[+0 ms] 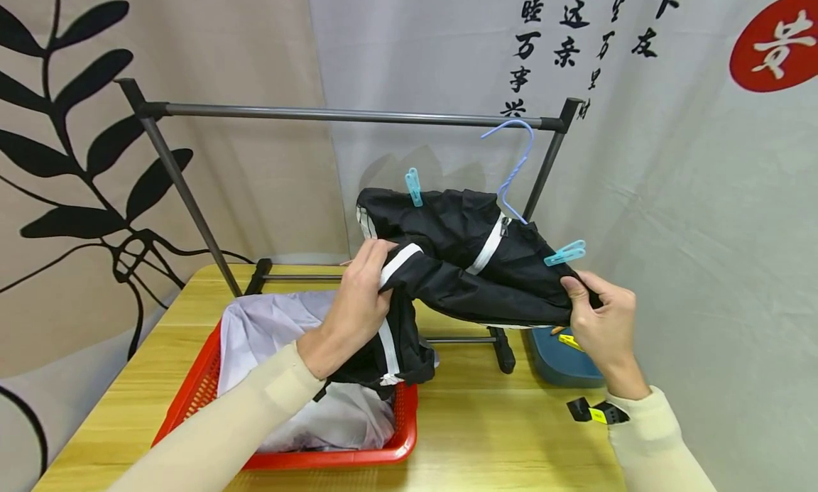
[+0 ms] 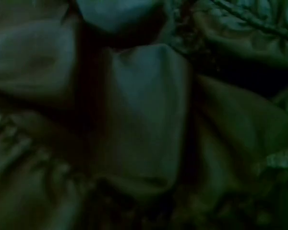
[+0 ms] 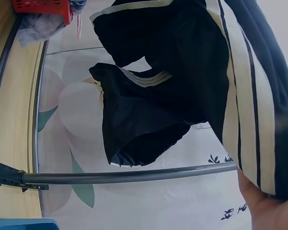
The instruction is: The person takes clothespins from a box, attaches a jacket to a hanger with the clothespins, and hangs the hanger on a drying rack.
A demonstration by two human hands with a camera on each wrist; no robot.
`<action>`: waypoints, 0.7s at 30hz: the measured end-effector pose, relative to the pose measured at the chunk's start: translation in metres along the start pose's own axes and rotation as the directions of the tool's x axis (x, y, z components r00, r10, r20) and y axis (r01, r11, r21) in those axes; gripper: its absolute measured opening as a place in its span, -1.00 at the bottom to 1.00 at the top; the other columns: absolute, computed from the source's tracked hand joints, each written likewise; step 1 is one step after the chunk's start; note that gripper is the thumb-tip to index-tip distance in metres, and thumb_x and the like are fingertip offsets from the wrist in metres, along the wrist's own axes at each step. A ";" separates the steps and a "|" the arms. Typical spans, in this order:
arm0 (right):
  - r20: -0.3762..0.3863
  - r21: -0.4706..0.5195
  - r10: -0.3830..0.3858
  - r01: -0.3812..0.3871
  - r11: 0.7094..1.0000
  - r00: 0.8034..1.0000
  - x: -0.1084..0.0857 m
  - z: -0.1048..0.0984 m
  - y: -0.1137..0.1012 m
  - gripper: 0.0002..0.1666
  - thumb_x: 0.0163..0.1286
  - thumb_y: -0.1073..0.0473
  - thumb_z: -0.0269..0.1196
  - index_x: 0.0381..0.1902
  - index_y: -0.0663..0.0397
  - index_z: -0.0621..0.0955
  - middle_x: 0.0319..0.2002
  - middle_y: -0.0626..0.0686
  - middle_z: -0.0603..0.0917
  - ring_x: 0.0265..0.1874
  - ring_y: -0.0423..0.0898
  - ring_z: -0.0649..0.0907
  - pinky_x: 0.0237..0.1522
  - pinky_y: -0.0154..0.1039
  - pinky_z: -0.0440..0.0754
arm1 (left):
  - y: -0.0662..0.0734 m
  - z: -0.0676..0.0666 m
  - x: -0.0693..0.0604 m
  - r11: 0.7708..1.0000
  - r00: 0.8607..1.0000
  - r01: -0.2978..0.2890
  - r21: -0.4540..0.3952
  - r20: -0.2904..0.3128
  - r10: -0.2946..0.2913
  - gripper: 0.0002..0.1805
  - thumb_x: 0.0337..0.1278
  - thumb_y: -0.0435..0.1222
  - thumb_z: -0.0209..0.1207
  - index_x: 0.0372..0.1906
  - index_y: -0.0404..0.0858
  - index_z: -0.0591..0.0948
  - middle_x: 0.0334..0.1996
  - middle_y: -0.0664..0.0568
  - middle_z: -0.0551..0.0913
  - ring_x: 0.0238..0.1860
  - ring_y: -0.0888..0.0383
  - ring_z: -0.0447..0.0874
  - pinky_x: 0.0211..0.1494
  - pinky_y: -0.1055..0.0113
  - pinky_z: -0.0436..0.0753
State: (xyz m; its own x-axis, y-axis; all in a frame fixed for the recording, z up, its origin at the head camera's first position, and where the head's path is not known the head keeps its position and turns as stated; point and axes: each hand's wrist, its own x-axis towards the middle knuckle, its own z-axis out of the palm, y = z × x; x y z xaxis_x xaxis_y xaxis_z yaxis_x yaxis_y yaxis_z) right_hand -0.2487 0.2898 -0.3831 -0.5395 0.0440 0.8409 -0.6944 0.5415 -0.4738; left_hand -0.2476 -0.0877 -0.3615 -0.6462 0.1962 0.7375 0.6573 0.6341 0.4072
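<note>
A black garment [image 1: 460,215] with white stripes and a zipper is on a light blue wire hanger [image 1: 527,148]. I cannot tell whether the hanger's hook bears on the rack's top bar. One light blue clothespin [image 1: 413,187] grips its upper left edge, a second clothespin [image 1: 565,253] its right side. My left hand [image 1: 358,307] pinches a striped part of the garment above the basket. With thumb and fingers, my right hand [image 1: 601,318] holds its right end. Dark folded cloth [image 2: 144,120] fills the left wrist view. Loose garment ends [image 3: 139,115] dangle in the right wrist view.
A grey metal rack [image 1: 332,113] stands behind the garment on the wooden table [image 1: 505,435]. At front left, a red basket [image 1: 405,435] contains pale grey cloth [image 1: 275,321]. A blue tub [image 1: 562,368] with a yellow clip [image 1: 570,341] sits by the right hand.
</note>
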 end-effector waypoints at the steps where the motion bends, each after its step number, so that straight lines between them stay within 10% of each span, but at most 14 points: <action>1: -0.003 -0.003 0.000 0.000 1.000 1.000 0.000 0.000 0.001 -0.87 0.55 0.53 0.44 -0.17 0.34 0.89 -0.25 -0.21 0.89 -0.34 -0.58 0.70 -0.21 -0.63 0.56 | 0.001 0.001 0.000 1.000 1.000 0.006 -0.004 0.002 -0.006 -0.50 0.33 -0.73 0.36 0.28 -0.36 0.62 0.16 -0.27 0.70 0.16 -0.26 0.81 0.29 -0.15 0.80; 8: 0.010 -0.026 0.013 -0.013 1.000 1.000 0.001 -0.004 0.005 -0.91 0.57 0.48 0.45 -0.19 0.37 0.87 -0.21 -0.45 0.81 -0.32 -0.61 0.69 -0.19 -0.63 0.56 | 0.003 0.016 -0.003 0.998 0.999 0.039 -0.043 0.031 -0.038 -0.52 0.39 -0.70 0.37 0.30 -0.37 0.59 0.17 -0.27 0.66 0.16 -0.27 0.81 0.34 -0.13 0.85; 16: 0.012 -0.043 0.016 -0.015 0.999 1.000 0.004 -0.001 0.002 -0.89 0.57 0.47 0.45 -0.18 0.32 0.90 -0.29 0.12 0.90 -0.25 -0.65 0.72 -0.11 -0.65 0.58 | 0.013 0.038 -0.004 0.991 0.991 0.091 -0.099 0.106 -0.080 -0.51 0.49 -0.64 0.38 0.38 -0.38 0.53 0.24 -0.30 0.57 0.19 -0.27 0.80 0.37 -0.10 0.86; 21: 0.017 -0.034 0.039 -0.038 0.999 0.999 0.007 -0.002 0.002 -0.88 0.61 0.42 0.45 -0.17 0.37 0.89 -0.23 -0.28 0.87 -0.23 -0.65 0.73 -0.08 -0.63 0.59 | 0.020 0.051 0.002 0.985 0.983 0.127 -0.115 0.145 -0.110 -0.48 0.52 -0.62 0.37 0.43 -0.37 0.51 0.30 -0.29 0.52 0.26 -0.27 0.77 0.42 -0.08 0.84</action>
State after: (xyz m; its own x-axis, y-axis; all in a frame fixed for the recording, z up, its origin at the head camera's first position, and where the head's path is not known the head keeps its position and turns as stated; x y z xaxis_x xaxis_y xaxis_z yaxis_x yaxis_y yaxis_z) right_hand -0.2531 0.2931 -0.3772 -0.5739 0.0509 0.8173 -0.6568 0.5674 -0.4966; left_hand -0.2557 -0.0366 -0.3797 -0.7640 0.2319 0.6021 0.6101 0.5636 0.5569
